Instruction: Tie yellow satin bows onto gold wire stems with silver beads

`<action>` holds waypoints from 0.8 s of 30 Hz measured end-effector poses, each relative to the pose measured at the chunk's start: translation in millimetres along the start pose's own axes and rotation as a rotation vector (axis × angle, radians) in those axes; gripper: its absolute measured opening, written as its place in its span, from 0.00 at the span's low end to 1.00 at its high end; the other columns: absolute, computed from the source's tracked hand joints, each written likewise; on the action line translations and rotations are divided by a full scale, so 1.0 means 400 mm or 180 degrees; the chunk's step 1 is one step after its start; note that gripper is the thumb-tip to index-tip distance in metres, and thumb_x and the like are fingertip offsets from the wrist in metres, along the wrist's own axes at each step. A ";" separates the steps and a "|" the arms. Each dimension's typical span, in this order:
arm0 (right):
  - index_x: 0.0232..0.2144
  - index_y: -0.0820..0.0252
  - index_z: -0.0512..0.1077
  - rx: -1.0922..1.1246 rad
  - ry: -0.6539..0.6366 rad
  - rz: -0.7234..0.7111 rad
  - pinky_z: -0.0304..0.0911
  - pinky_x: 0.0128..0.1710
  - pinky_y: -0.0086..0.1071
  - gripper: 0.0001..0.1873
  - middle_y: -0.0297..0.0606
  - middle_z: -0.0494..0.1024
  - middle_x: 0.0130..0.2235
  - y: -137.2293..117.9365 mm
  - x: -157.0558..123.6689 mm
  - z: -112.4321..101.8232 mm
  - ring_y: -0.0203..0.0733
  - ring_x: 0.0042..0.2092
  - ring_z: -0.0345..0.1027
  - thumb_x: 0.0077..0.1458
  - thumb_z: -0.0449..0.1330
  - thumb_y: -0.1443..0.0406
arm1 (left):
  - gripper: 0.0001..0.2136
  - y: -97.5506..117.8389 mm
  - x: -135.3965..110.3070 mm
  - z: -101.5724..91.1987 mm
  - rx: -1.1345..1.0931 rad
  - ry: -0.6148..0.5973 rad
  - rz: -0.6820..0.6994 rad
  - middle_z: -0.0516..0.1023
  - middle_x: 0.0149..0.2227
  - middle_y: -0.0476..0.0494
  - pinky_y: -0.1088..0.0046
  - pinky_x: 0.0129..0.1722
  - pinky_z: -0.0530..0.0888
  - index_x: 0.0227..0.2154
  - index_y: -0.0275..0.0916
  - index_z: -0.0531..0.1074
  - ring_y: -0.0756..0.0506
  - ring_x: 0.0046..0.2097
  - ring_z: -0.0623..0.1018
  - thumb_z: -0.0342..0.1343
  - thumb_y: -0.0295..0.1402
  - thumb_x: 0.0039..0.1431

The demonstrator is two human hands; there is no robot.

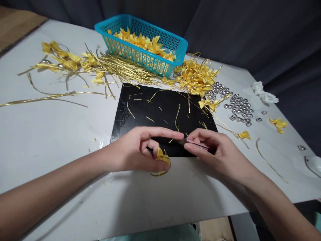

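Over nr edge of the black rectangular mat (160,120) on the white bench (62,134), L hand (140,150) pinches a yellow satin ribbon bow w/ gold cord (162,155), index stretched twd the small dark-tipped tool w/ pinkish handle (197,144) gripped in R hand (215,145), turquoise plastic basket (179,50) behind.

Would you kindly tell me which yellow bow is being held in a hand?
The bow in the left hand; the others in view lie on the table or in the blue basket.

Head view looks forward and down, seemingly near both hands (131,147) (222,150).
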State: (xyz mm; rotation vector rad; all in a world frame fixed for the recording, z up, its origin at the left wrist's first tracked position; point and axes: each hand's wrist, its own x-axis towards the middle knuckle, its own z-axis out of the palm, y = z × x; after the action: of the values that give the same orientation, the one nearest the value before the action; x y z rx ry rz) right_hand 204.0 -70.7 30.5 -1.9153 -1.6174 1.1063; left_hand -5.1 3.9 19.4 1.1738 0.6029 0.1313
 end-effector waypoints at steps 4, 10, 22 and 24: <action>0.32 0.60 0.69 -0.1906 0.0665 -0.0579 0.52 0.25 0.29 0.12 0.36 0.70 0.25 0.025 0.006 -0.007 0.37 0.27 0.61 0.56 0.55 0.57 | 0.29 0.004 -0.001 0.000 -0.0021 0.0018 0.0023 0.70 0.20 0.55 0.84 0.20 0.63 0.52 0.45 0.69 0.56 0.19 0.68 0.63 0.24 0.45; 0.36 0.61 0.71 -0.2200 0.1019 -0.1543 0.58 0.35 0.34 0.08 0.44 0.74 0.37 -0.008 0.020 0.007 0.44 0.38 0.65 0.57 0.53 0.64 | 0.27 -0.001 -0.001 -0.002 -0.0056 -0.0042 0.0046 0.69 0.21 0.57 0.85 0.22 0.65 0.51 0.45 0.69 0.58 0.20 0.67 0.63 0.24 0.47; 0.33 0.62 0.66 0.1344 -0.1409 0.0109 0.41 0.15 0.22 0.21 0.23 0.57 0.18 -0.061 0.040 0.032 0.25 0.18 0.44 0.51 0.58 0.49 | 0.26 -0.007 -0.001 -0.012 0.0057 0.0167 0.0189 0.63 0.21 0.58 0.83 0.18 0.53 0.52 0.44 0.69 0.59 0.19 0.56 0.65 0.32 0.47; 0.32 0.61 0.66 0.1175 -0.1336 0.0078 0.41 0.15 0.21 0.18 0.24 0.56 0.20 -0.057 0.043 0.031 0.26 0.19 0.44 0.54 0.57 0.51 | 0.26 -0.005 0.002 -0.011 0.0049 0.0276 0.0216 0.62 0.20 0.58 0.82 0.19 0.53 0.51 0.43 0.69 0.59 0.19 0.56 0.65 0.32 0.47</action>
State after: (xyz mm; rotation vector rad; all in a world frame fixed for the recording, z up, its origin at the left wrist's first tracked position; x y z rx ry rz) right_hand 180.4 -50.7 34.5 -1.5359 -1.4510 1.7687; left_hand -7.0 7.2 16.2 1.2085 0.6413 0.2366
